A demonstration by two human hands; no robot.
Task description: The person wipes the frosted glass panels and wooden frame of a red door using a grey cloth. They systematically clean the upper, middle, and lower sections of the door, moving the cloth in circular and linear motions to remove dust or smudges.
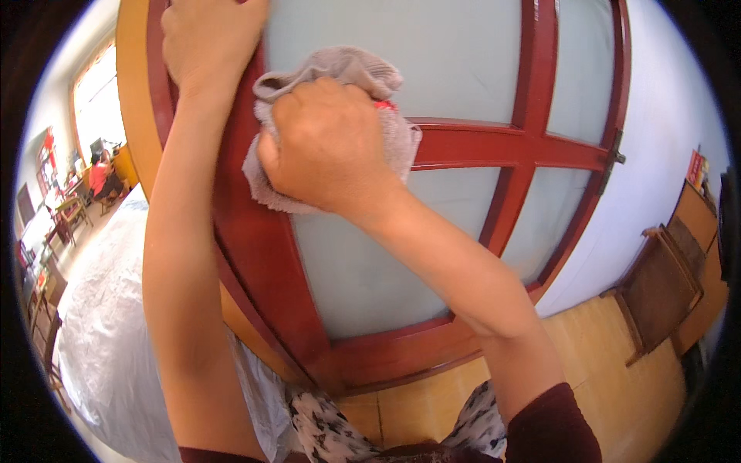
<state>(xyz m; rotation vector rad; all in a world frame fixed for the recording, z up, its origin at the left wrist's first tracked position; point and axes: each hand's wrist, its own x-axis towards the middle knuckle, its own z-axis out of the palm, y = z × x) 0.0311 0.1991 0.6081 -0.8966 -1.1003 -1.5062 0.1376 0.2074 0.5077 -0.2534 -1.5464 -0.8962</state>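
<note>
My right hand [327, 142] is closed around a greyish-pink terry cloth [362, 63] with a small red mark. It presses the cloth against the left stile of a red-painted wooden door [255, 272] with frosted glass panes [370, 272]. Part of the cloth overlaps the glass and the middle rail [463, 142]. My left hand [214, 40] is higher up on the door's left edge; its fingers run past the top of the picture, so their grip is hidden.
A latch [618, 157] sits on the door's right edge. Plastic sheeting [110, 301] covers something large at left. A wooden chair [660, 295] stands by the wall at right. In the room beyond, a person in red [101, 176] sits among tables and stools.
</note>
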